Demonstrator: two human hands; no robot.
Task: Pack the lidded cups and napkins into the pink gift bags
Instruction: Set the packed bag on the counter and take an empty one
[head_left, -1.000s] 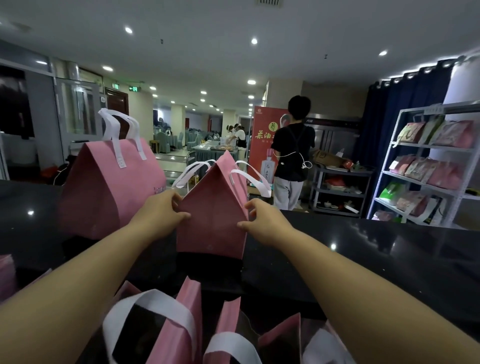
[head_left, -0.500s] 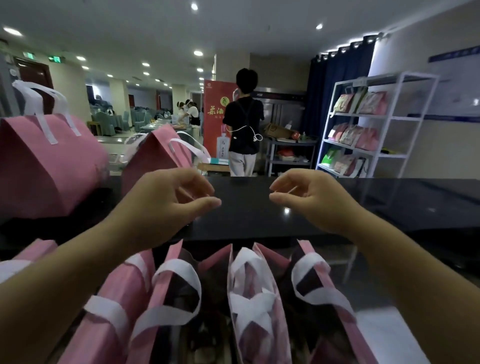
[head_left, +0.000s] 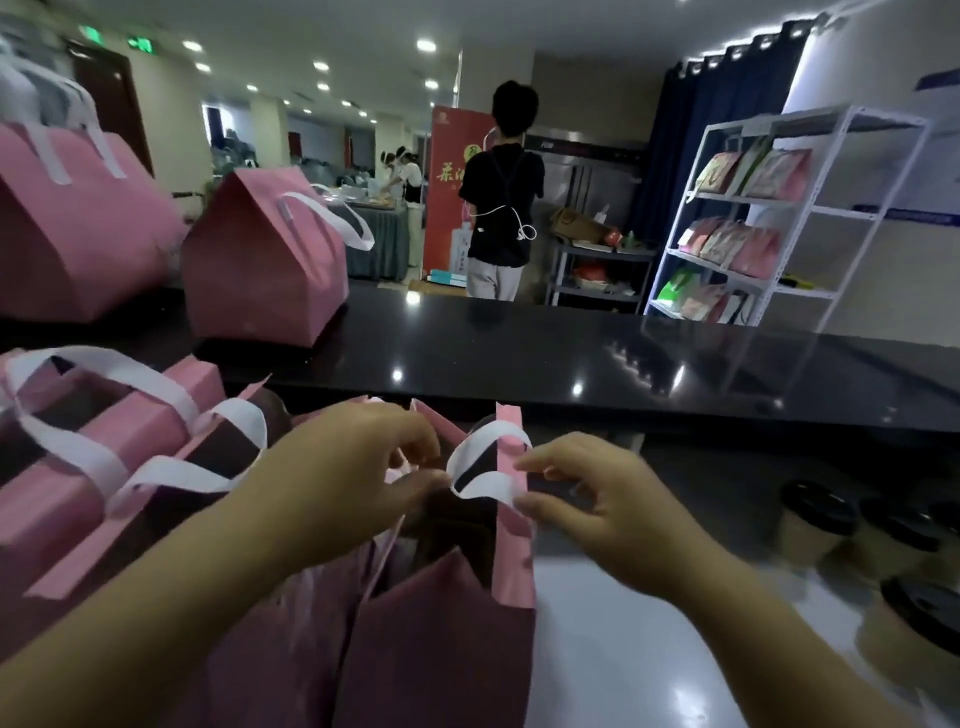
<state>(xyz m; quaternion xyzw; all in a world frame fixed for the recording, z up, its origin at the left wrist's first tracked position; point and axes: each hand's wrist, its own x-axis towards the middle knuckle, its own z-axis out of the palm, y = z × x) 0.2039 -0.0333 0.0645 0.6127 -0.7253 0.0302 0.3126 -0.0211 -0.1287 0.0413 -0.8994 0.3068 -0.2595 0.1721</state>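
Open pink gift bag (head_left: 441, 649) stands in foreground on white surface (head_left: 623, 649). Right hand (head_left: 587, 509) pinches its rim at white handle (head_left: 488, 488). Left hand (head_left: 353, 483) is curled at the mouth, grip unclear. Lidded cups (head_left: 815, 525) stand to the right, outside the bag.

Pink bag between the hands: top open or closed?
Open. The pink bag gapes at the top, dark inside showing; left hand and right hand pinch its top edges.
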